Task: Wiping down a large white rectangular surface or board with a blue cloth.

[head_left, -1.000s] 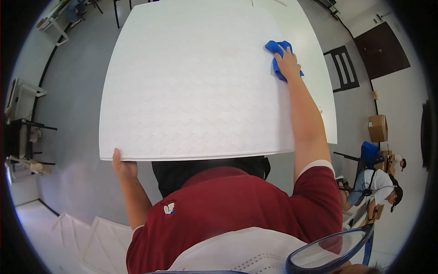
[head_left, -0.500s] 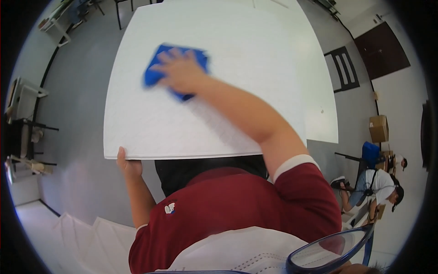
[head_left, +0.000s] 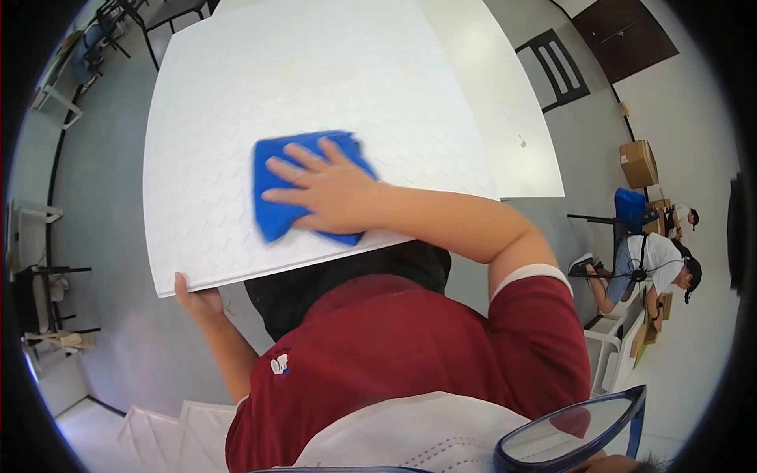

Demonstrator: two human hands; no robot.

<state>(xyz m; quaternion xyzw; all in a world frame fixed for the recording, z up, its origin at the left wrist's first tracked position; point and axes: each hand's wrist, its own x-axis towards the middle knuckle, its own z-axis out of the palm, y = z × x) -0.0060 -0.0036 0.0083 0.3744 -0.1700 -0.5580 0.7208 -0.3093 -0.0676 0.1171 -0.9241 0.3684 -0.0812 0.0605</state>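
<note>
Hands (head_left: 339,193): blue cloth (head_left: 274,216) under right.

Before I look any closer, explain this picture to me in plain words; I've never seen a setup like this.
There is no machine here, only a person's two bare hands. The picture comes from a wide fisheye camera worn on the head, looking down, so straight edges bend and the wearer's maroon shirt and glasses show below. A large white panel with a woven-looking texture overlaps a smooth white tabletop. The right hand is spread flat on a blue cloth, which lies on the panel. The left hand holds the panel's near-left corner, thumb at the edge.
</note>
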